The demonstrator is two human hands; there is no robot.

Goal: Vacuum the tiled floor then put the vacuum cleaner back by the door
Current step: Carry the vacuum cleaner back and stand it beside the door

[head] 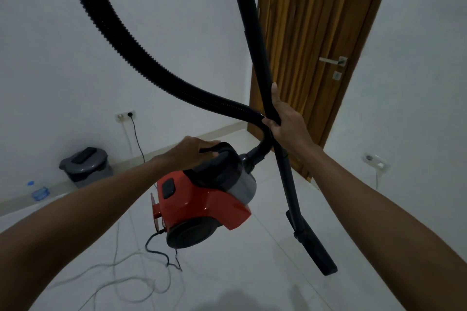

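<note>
L hand (194,150) fingers curled round handle of red vacuum cleaner (202,199) held off tiled floor (252,272), R hand (285,121) fingers gripping wand (257,58) + hose (121,30), near wooden door (310,33).

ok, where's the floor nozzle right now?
Head view, lower right: the floor nozzle hangs above the tiled floor at the wand's end, right of the red canister, below the right hand.

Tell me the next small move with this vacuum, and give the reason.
Probably carry it a step toward the wooden door and lower it. The left hand holds the vacuum cleaner off the tiled floor by its handle; the right hand grips the wand.
</note>
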